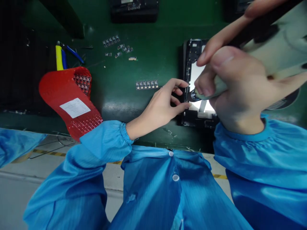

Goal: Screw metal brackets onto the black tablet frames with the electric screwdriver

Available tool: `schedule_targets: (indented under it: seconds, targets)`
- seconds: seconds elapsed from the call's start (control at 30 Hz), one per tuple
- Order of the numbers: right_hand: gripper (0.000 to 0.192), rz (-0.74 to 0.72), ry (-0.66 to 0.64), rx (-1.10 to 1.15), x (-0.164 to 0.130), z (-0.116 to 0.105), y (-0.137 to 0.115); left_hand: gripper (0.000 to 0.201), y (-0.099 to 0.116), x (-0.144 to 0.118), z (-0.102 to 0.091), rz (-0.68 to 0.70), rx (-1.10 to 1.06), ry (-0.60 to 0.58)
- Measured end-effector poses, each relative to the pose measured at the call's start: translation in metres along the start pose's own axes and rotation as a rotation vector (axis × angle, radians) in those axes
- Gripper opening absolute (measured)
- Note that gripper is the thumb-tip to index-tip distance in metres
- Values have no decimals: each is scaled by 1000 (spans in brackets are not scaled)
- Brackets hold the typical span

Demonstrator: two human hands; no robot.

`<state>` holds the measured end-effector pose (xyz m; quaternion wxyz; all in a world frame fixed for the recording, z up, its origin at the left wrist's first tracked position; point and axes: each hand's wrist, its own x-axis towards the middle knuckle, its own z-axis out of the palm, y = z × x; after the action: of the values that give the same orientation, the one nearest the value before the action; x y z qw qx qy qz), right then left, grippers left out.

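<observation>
My right hand point(240, 86) is wrapped round a pale electric screwdriver point(271, 48), its metal tip pointing down at the left edge of a black device housing point(185, 119). Inside this housing lies a bright white panel point(195, 75), partly hidden by my right hand. My left hand point(168, 99) rests at the same edge, thumb and forefinger spread on either side of the tip and touching the frame. Whether a small part lies beneath those fingertips is hidden. Just left of it is a strip of small circuit boards point(147, 84).
A red bubble-wrap bag point(52, 84) with small boards inside lies at left. Cutters with yellow and blue handles point(59, 57) are behind it. Loose small boards point(124, 48) are scattered on the green bench point(120, 110). Another black housing point(134, 14) stands at the back.
</observation>
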<state>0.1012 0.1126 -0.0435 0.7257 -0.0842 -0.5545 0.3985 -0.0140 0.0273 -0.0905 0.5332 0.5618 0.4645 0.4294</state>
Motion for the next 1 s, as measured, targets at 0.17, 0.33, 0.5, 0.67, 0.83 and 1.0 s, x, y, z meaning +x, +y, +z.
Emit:
schedule_targets:
  seconds: [0.17,0.33,0.5,0.67,0.83,1.0]
  targets:
    - [41,6,-22,-20,-3,-10,12,37,2,-1,1,10,-15,-11]
    - [55,-11,-35,-116,-3,-14,2,33,4,-3,0,6,-17,-19]
    - [72,401,-63,-491,-20,-2,-19,30,3,-3,0,20,-22,-22]
    - [71,377,-71,-456,-21,5,-15,28,-2,-3,1,53,-18,-24]
    - [56,-5,-89,-284,-6,-13,11,25,0,-3,1,62,-38,-17]
    - [30,-134,-99,-216,-13,-18,21,29,-1,1,2,18,-25,13]
